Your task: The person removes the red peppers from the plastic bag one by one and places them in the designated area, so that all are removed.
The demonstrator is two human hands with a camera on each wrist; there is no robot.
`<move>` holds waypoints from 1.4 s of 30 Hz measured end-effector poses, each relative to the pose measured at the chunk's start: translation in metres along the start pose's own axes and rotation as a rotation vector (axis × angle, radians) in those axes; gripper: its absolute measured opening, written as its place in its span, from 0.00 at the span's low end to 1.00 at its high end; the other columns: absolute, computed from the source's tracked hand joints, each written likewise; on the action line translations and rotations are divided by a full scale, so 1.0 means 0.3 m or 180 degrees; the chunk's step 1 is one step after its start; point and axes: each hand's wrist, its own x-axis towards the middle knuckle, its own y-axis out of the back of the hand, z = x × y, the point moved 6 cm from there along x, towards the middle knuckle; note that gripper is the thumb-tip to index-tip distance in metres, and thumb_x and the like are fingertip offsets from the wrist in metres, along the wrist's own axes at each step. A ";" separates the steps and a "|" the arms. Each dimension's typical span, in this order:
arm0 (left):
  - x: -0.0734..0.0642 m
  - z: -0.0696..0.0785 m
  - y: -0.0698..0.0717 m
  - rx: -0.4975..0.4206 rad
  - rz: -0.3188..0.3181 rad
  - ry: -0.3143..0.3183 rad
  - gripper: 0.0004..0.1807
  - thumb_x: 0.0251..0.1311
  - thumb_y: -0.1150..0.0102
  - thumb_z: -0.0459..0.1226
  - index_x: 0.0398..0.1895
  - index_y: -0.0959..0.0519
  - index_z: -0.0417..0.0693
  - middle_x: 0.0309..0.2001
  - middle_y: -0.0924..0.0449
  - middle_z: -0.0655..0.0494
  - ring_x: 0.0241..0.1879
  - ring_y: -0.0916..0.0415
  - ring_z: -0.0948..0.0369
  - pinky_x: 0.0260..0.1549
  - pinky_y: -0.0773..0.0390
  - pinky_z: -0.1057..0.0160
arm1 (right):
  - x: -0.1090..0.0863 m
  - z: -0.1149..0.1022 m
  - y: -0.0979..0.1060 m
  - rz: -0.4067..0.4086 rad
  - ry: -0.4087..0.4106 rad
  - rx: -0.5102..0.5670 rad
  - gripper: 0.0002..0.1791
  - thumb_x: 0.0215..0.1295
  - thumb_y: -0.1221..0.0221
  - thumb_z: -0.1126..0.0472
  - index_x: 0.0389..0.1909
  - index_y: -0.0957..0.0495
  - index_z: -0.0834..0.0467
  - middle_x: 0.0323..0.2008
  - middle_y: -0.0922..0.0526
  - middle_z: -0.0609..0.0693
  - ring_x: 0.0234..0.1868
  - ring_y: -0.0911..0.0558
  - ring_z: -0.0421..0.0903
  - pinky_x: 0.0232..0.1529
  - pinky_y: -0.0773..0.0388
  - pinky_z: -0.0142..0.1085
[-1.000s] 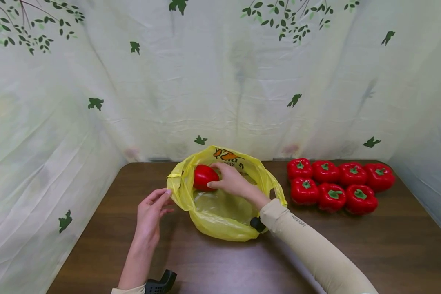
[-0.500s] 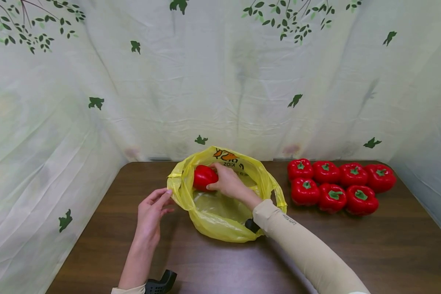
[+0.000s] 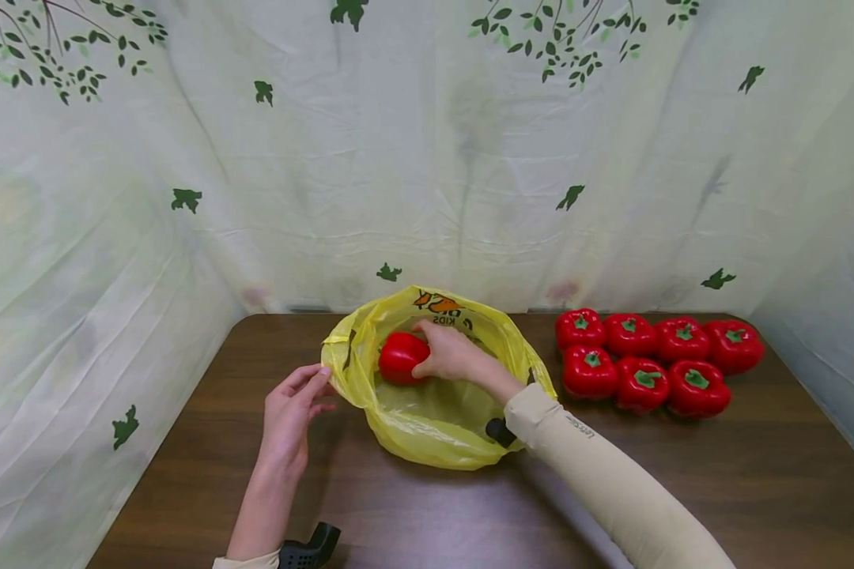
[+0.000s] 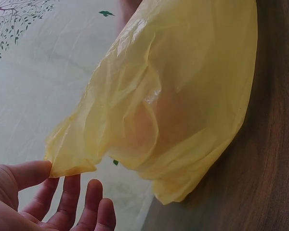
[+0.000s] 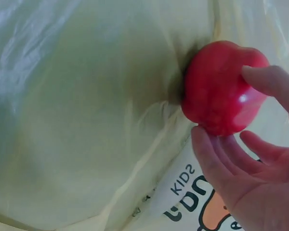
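Note:
A yellow plastic bag [image 3: 427, 456] stands with its mouth wide apart on the table, printing showing on its far inner wall. My left hand [image 3: 289, 419] pinches the left edge of its rim between thumb and fingers; the left wrist view shows the bag's thin corner [image 4: 72, 161] caught there. Inside the bag my right hand [image 3: 451, 353] holds a glossy red bell pepper [image 3: 401, 359]. In the right wrist view the thumb lies on one side of the pepper [image 5: 216, 91] and the fingertips touch the opposite side.
Several more red bell peppers [image 3: 640, 383] with green stems sit in two rows on the brown wooden table [image 3: 398, 514], right of the bag. A pale curtain [image 3: 427, 158] with leaf prints hangs behind and at both sides.
The bell pepper in my right hand has shifted slightly nearer to me and to the right within the bag. My left hand keeps its pinch on the rim, almost unmoved.

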 end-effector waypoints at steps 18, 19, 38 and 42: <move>0.001 -0.007 0.001 0.0036 0.0003 0.0055 0.06 0.65 0.36 0.41 0.37 0.16 0.50 0.33 0.17 0.59 0.35 0.19 0.60 0.39 0.20 0.60 | -0.001 -0.031 -0.020 -0.0124 0.0092 -0.0289 0.44 0.55 0.29 0.47 0.71 0.37 0.54 0.55 0.24 0.52 0.52 0.24 0.48 0.52 0.25 0.43; 0.001 -0.008 0.001 0.0027 0.0003 0.0054 0.06 0.65 0.36 0.41 0.37 0.16 0.50 0.33 0.17 0.59 0.35 0.19 0.59 0.38 0.20 0.60 | -0.005 -0.033 -0.013 -0.0114 0.0088 -0.0294 0.44 0.55 0.30 0.47 0.71 0.37 0.54 0.54 0.24 0.52 0.51 0.24 0.47 0.51 0.25 0.43; 0.000 -0.004 0.006 -0.0005 0.0009 0.0065 0.08 0.64 0.36 0.42 0.38 0.16 0.47 0.33 0.17 0.59 0.35 0.19 0.58 0.37 0.20 0.62 | -0.155 -0.093 0.172 0.0225 0.0423 -0.0204 0.40 0.50 0.30 0.47 0.65 0.32 0.53 0.50 0.23 0.45 0.47 0.23 0.42 0.43 0.22 0.34; 0.001 -0.004 0.003 -0.0001 -0.0003 0.0076 0.08 0.64 0.36 0.42 0.38 0.17 0.47 0.34 0.17 0.59 0.36 0.19 0.58 0.37 0.20 0.62 | -0.203 -0.085 0.197 0.0331 0.0539 -0.0095 0.41 0.50 0.29 0.48 0.65 0.31 0.54 0.52 0.24 0.46 0.50 0.25 0.42 0.46 0.22 0.35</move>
